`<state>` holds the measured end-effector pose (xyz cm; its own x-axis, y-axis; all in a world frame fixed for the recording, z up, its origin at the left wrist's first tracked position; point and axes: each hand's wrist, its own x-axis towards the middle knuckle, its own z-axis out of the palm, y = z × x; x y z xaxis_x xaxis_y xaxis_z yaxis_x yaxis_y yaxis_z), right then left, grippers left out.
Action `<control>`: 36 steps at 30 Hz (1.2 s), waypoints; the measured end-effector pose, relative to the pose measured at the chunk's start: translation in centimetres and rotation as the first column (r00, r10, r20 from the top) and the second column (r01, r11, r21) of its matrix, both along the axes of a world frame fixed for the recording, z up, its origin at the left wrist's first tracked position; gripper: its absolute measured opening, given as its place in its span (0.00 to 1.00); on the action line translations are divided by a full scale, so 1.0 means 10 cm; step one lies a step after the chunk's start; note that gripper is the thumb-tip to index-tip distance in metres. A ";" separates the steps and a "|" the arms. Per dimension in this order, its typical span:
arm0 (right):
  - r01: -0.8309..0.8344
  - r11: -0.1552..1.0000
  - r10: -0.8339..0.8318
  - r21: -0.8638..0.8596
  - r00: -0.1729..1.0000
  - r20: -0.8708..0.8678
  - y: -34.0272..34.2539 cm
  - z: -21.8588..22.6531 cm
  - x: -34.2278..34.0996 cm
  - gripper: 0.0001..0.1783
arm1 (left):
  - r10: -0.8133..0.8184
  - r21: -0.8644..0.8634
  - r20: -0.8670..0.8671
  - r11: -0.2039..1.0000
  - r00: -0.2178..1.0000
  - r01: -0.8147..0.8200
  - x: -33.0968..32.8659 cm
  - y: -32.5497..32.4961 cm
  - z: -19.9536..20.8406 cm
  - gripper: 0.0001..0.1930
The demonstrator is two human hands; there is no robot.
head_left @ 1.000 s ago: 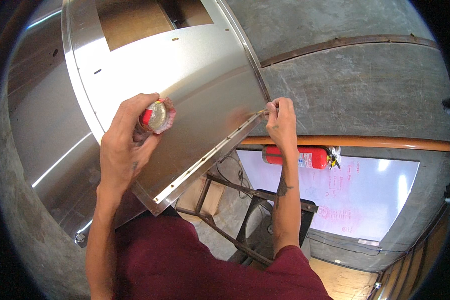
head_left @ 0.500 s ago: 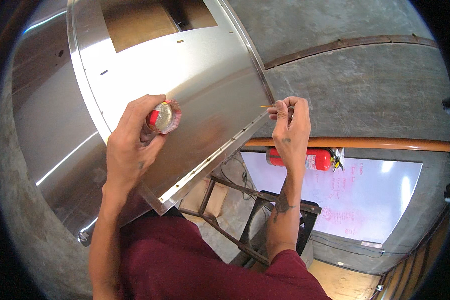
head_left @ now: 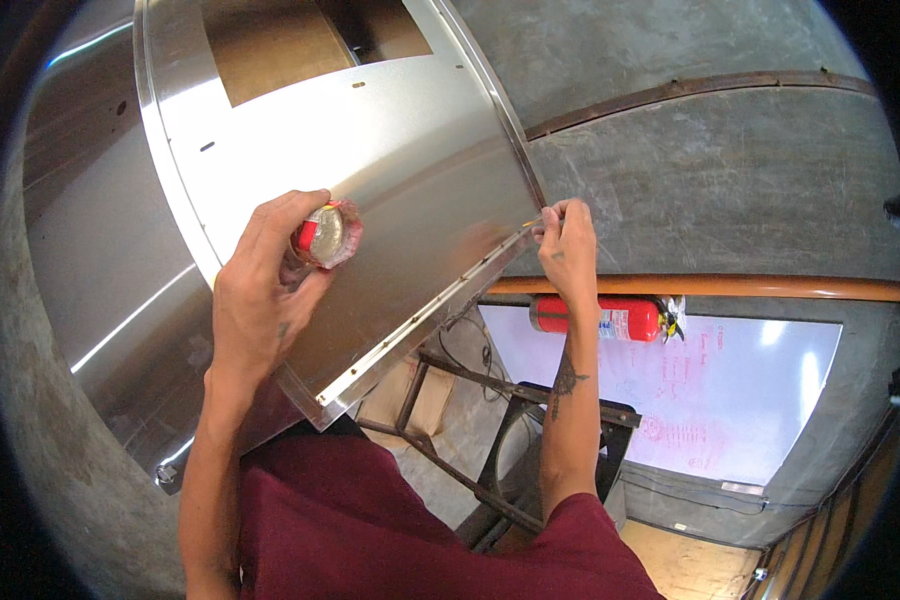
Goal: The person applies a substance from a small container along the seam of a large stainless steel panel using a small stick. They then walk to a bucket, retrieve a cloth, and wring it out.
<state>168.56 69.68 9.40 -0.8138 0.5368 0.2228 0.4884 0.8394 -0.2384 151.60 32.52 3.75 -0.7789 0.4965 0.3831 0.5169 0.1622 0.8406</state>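
Observation:
My left hand (head_left: 253, 290) is wrapped round a small open container (head_left: 328, 238), tilted so its pale yellowish inside shows within a red wall and a ragged, whitish rim. It is held over a large shiny sheet-metal panel (head_left: 420, 190). My right hand (head_left: 569, 250) pinches a thin yellow stick (head_left: 530, 224), whose tip is close to the panel's right corner, at the upper end of a light strip (head_left: 425, 315) with small holes. Whether the tip touches the strip I cannot tell.
The panel has a large rectangular cutout (head_left: 280, 50). To the right are a grey wall (head_left: 710, 180), an orange pipe (head_left: 770, 289), a red fire extinguisher (head_left: 620, 318) and a whiteboard (head_left: 770, 400). A dark metal frame (head_left: 470, 480) stands below the panel's near edge.
My right hand has moved slightly left and down, bringing the yellow stick to the panel's edge strip. My left hand and the container have hardly moved.

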 end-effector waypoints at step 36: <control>-0.049 0.997 0.047 0.054 0.998 0.043 -0.03 0.00 -0.01 0.09 | -0.009 0.006 -0.006 1.000 1.000 0.009 0.00 0.00 -0.03 0.34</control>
